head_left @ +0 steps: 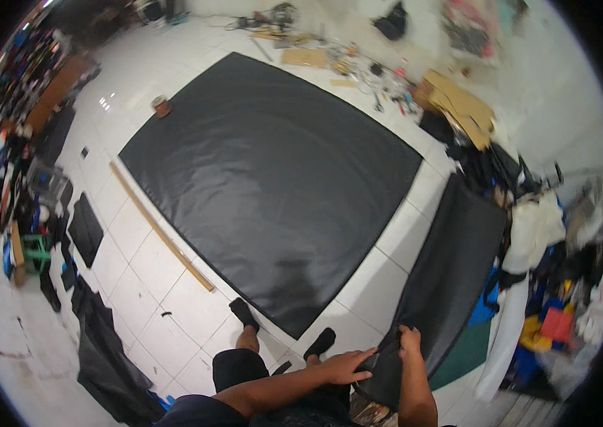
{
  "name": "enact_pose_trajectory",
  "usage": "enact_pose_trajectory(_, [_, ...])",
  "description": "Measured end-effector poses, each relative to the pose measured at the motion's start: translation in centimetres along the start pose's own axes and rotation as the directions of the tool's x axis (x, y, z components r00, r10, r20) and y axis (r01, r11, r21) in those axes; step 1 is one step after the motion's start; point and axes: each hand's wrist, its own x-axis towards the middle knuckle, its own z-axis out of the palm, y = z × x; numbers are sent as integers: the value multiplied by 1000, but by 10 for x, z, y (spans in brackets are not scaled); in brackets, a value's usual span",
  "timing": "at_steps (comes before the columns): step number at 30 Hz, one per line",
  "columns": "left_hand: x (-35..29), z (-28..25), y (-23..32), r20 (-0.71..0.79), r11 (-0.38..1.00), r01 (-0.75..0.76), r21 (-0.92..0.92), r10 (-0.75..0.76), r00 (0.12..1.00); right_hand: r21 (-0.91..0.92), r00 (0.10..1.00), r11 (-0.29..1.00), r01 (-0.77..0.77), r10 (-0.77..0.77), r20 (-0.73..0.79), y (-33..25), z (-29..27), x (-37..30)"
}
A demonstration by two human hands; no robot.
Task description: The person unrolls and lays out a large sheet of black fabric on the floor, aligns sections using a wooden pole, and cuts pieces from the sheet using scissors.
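A long black leather-like sheet [443, 256] slopes away on my right, its near end close to my body. My right hand [409, 343] is closed on this sheet, fingers bent at its left edge. Beside that near end, my left hand [347, 366] reaches across from the left with fingers stretched out and thumb apart, touching the sheet's edge. In front of my feet, a large black sheet [273, 185] lies flat on the white tiled floor [166, 285], with a faint sheen and slight ripples.
A long wooden strip [162, 231] runs beside the large sheet's left side, and a small can [161, 107] sits at its far-left edge. Black offcuts [106, 356] lie at left. Cardboard [461, 107], tools and a heap of coloured fabric [557, 324] line the right side.
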Motion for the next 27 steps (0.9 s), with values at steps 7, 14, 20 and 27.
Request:
enact_pose_trajectory(7, [-296,-37,-313,-749,783,336,-523,-610,257,-161,936,984,-74,13,-352,-73,71,-38])
enact_pose_trajectory(14, [-650,102,-409,-817,397,818,-415,-558,-144,-536,822,797,-279,-90,-563,-48,112,-13])
enact_pose_trajectory(20, [-723,-36,-437,29,-79,172,-982,-961,-275,-908,916,205,-364,-97,-389,-53,221,-95])
enact_pose_trajectory(27, [-718,-325,-459,-406,420,-40,-906,-894,-192,-843,1000,-538,-17,6,-24,-126,387,-133])
